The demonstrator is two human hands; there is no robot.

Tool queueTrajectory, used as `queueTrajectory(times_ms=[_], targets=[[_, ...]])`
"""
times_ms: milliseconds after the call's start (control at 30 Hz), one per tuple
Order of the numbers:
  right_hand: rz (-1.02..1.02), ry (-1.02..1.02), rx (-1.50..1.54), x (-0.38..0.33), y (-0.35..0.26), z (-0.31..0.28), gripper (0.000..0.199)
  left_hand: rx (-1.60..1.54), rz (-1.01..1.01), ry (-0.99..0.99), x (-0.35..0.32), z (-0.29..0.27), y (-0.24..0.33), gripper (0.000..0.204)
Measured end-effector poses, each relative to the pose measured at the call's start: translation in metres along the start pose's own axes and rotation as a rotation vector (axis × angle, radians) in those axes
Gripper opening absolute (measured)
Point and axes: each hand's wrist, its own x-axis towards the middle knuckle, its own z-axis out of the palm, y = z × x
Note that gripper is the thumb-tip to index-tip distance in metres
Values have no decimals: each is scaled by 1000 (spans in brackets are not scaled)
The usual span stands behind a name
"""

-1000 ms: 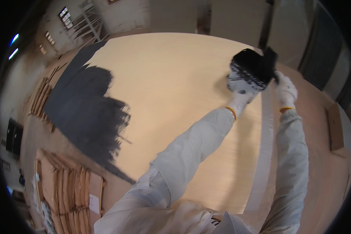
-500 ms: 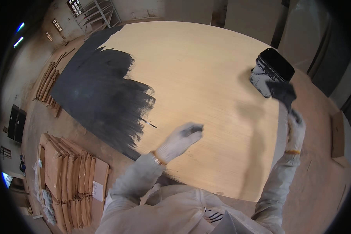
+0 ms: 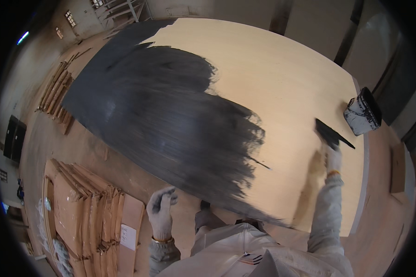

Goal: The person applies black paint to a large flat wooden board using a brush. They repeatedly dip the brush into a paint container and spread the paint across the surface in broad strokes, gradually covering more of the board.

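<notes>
My right hand [image 3: 333, 158], in a white knitted glove, grips a wide scraper [image 3: 330, 135] with a black-coated blade. The scraper is over the bare right part of a large pale board [image 3: 291, 97], its shadow falling on the wood beside it. Dark grey-black coating [image 3: 171, 120] covers the board's left and middle, ending in a ragged, streaked edge. Off the board's near edge, my left hand [image 3: 162, 210] is raised in a glove with stained fingertips. Its fingers are loosely bent and hold nothing.
A white square bucket [image 3: 361, 115] smeared black stands at the board's right edge. Brown wrapped panels [image 3: 83, 212] are stacked at the near left. Thin wooden strips [image 3: 55, 92] lie on the floor beyond them. Large sheets [image 3: 323, 27] lean along the back.
The scraper has come away from beside the bucket, leftward over the bare wood. My left hand has drawn back from above the board to its near left side. The view has turned.
</notes>
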Motion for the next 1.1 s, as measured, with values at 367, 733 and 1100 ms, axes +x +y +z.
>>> queueTrajectory(times_ms=[367, 733, 1100], targets=[[-862, -180, -773, -105, -168, 439, 28, 307, -656, 74, -44, -199, -229, 22], [-740, -397, -1295, -12, -177, 366, 29, 523, -758, -480, -68, -137, -345, 20], [-284, 121, -865, 55, -19, -2, 39, 624, -833, -399, -36, -181, -311, 21]])
